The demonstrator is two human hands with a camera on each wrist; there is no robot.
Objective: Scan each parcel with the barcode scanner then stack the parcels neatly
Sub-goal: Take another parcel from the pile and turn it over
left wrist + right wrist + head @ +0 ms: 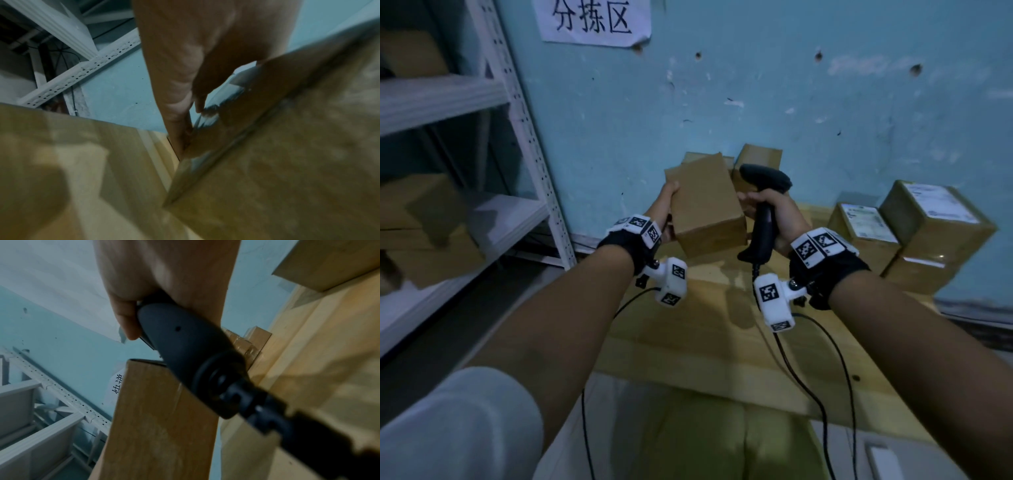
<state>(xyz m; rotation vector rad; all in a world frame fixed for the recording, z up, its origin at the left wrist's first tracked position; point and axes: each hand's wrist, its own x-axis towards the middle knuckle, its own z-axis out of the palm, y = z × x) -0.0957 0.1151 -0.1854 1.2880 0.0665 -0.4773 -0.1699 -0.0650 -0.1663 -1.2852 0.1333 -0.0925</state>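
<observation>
A plain brown cardboard parcel (705,205) is held up above the wooden table (705,349), tilted, with my left hand (666,205) gripping its left side. The left wrist view shows that parcel (287,154) close up, with fingers (179,100) along its taped edge. My right hand (774,212) grips the handle of a black barcode scanner (763,205), just right of the parcel. In the right wrist view the scanner handle (185,344) runs beside the held parcel (160,418). Other brown parcels (756,161) lie behind against the wall.
Several labelled parcels (914,229) are stacked at the table's right against the blue wall. A white metal shelf rack (482,192) holding boxes stands at the left. The scanner's black cable (822,394) trails down over the table's front edge.
</observation>
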